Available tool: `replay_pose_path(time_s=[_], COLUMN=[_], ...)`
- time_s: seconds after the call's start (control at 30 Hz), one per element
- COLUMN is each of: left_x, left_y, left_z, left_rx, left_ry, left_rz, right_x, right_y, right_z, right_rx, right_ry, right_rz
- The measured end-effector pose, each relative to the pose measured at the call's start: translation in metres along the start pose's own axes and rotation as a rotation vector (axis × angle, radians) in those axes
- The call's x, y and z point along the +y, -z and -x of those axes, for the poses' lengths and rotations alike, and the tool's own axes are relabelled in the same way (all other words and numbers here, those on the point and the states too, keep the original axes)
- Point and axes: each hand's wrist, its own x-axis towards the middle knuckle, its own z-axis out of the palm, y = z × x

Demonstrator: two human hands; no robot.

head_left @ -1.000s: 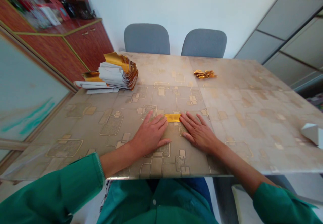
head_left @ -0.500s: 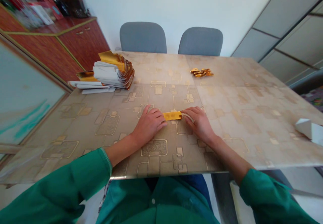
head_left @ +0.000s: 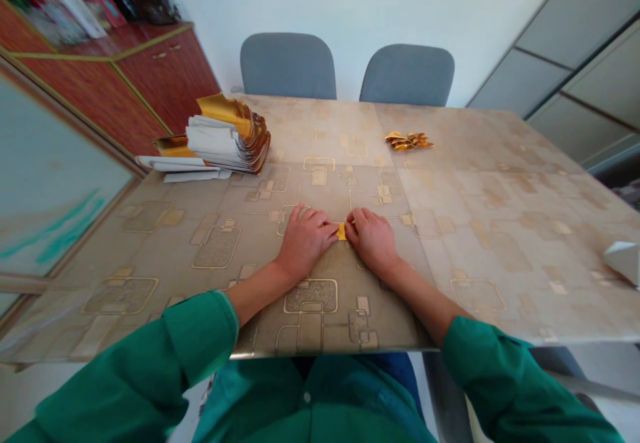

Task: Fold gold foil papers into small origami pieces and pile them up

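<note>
Between my hands, low over the table near its front, a narrow folded strip of gold paper (head_left: 342, 232) shows only its middle. My left hand (head_left: 308, 240) pinches the left end, its fingers bent and together. On the other end are the closed fingers of my right hand (head_left: 373, 240), which cover most of that side. Whether the strip lies flat on the cloth under my fingers I cannot tell.
A thick stack of gold and white paper (head_left: 225, 143) stands at the back left of the patterned tablecloth (head_left: 310, 193). Folded gold paper pieces (head_left: 409, 140) lie at the back right. A white folded paper object (head_left: 624, 260) sits by the right edge. Two grey chairs (head_left: 289, 66) stand behind.
My right hand has moved left, closer to my left hand, and its fingers have closed in. Much less of the gold strip shows between them. The view has shifted slightly.
</note>
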Motion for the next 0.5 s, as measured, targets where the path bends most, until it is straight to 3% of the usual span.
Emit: replay_pose_path(time_s=[0.3,0.5], left_x=[-0.003,-0.003], left_y=[0.001,0.000], left_z=[0.008,0.009], left_rx=[0.033,0.044], left_ry=[0.062,0.071], left_rz=[-0.002,-0.009], right_x=[0.008,-0.006], right_y=[0.006,0.002], right_z=[0.000,0.008], right_rx=[-0.043,0.045], right_ry=[-0.080,-0.076], right_rz=[-0.024,0.110])
